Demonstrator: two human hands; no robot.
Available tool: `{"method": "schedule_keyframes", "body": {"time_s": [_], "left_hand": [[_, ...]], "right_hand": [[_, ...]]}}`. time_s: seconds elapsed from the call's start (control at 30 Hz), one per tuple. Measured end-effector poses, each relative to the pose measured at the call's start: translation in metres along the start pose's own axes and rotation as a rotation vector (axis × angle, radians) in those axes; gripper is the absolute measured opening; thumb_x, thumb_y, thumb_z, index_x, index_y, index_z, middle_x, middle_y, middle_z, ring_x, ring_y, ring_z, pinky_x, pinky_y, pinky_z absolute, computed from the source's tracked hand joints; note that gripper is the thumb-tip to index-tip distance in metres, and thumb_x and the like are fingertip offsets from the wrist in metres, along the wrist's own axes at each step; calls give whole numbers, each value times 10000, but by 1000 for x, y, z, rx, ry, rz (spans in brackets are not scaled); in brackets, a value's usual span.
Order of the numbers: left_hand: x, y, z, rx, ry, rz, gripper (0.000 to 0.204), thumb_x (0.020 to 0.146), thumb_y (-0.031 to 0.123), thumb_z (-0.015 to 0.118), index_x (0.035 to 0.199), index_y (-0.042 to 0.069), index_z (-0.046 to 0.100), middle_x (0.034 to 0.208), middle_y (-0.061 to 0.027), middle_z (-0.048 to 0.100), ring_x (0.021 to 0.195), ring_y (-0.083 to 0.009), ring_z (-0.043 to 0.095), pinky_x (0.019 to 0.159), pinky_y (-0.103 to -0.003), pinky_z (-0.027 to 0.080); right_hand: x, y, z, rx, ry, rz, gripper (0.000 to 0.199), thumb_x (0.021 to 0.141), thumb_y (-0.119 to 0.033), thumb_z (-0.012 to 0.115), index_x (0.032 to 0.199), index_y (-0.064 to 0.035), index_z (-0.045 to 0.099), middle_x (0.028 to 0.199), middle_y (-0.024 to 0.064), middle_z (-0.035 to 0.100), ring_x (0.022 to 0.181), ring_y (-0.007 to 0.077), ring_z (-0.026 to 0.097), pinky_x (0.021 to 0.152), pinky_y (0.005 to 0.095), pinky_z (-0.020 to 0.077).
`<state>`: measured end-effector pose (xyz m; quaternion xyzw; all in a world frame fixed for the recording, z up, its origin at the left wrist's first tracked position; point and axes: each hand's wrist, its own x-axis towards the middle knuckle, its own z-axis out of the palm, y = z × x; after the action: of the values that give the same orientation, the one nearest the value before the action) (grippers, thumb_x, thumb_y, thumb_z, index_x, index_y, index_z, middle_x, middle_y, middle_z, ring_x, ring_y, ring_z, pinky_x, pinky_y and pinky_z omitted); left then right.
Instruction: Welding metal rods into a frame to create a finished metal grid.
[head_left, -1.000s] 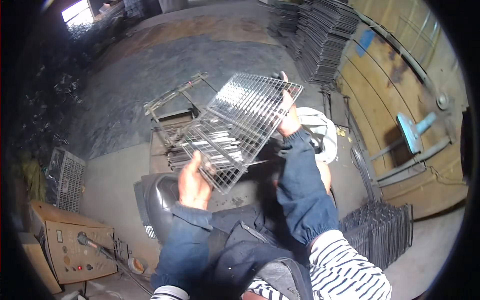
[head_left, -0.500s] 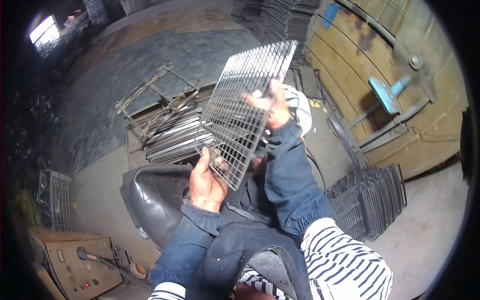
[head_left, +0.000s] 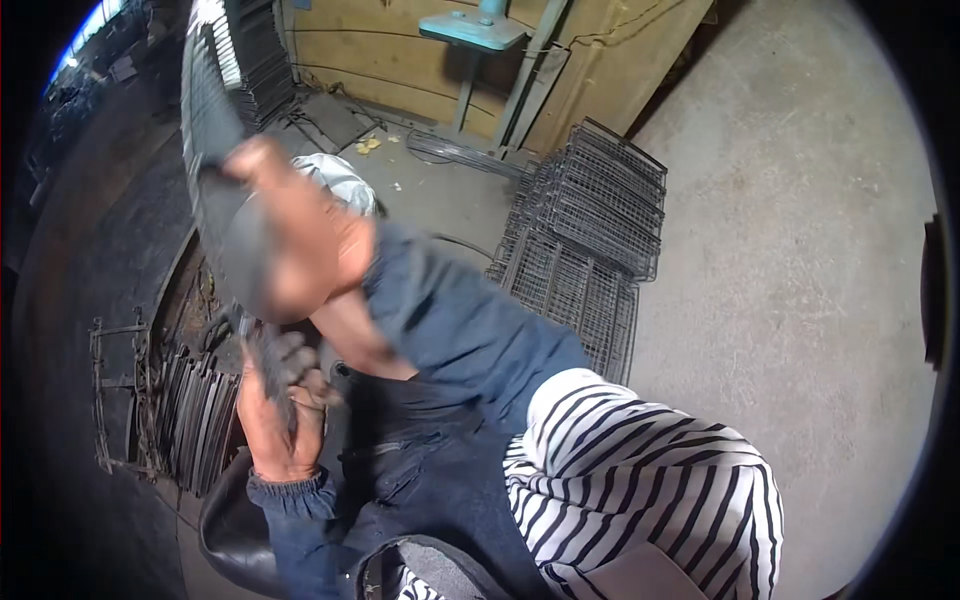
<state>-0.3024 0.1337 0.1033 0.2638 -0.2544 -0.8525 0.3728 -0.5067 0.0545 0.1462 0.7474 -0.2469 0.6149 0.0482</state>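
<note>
I hold a wire mesh grid up on edge at the upper left, blurred by motion. My right hand grips it near its middle, the blue sleeve running back to my body. My left hand grips the grid's lower end, just above the dark seat. Below the left hand a row of flat wire grids stands on edge in a metal rack.
A pile of wire mesh baskets lies on the concrete floor to my right. A wooden wall with a light blue metal stand is behind. A white bag lies by the right hand.
My view has swung to the right. The grid went from lying broad and tilted in front of me to standing edge-on at my left, both hands still on it.
</note>
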Motion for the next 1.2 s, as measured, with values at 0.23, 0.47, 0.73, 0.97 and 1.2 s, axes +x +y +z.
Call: {"method": "schedule_keyframes", "body": {"time_s": [0.23, 0.47, 0.73, 0.97, 1.2], "left_hand": [[-22, 91, -99, 912, 430, 479, 317, 997, 286, 645, 1123, -3, 682, 877, -37, 661, 705, -109, 594, 672, -280, 523], [-88, 204, -246, 1895, 1163, 580, 554, 959, 341, 684, 1285, -100, 603, 1315, -243, 633, 1191, -331, 615, 1058, -387, 436], [-82, 194, -293, 1717, 1354, 249, 641, 763, 506, 796, 1004, -79, 697, 1028, -329, 683, 1009, -465, 669, 868, -487, 521], [-117, 206, -326, 1529, 1557, 260, 553, 776, 386, 782, 966, -127, 703, 1018, -346, 677, 1033, -458, 671, 890, -473, 515], [-101, 213, -340, 1241, 1519, 330, 438, 860, 320, 715, 1001, -95, 709, 996, -328, 689, 1005, -445, 683, 862, -460, 508]], "right_hand": [[-29, 3, -265, -1139, -663, 690, 902, 591, -262, 785, 1373, 55, 468, 1233, 261, 524, 1219, 414, 472, 1071, 455, 419], [-150, -12, -386, -1465, -938, 1491, 734, 632, -276, 816, 1281, -36, 573, 1384, 195, 510, 1352, 388, 427, 1067, 549, 439], [-107, 37, -387, -1258, -862, 675, 656, 719, -10, 708, 1353, -23, 539, 1340, 248, 544, 1252, 410, 517, 1072, 444, 433], [-14, 45, 89, 64, -1008, 293, 536, 734, 82, 619, 1262, -10, 614, 1161, 223, 631, 1056, 358, 647, 906, 401, 515], [-80, 20, 315, 186, -1216, -56, 390, 712, -24, 689, 1102, -17, 685, 1033, 174, 637, 1011, 377, 613, 880, 464, 528]]}}
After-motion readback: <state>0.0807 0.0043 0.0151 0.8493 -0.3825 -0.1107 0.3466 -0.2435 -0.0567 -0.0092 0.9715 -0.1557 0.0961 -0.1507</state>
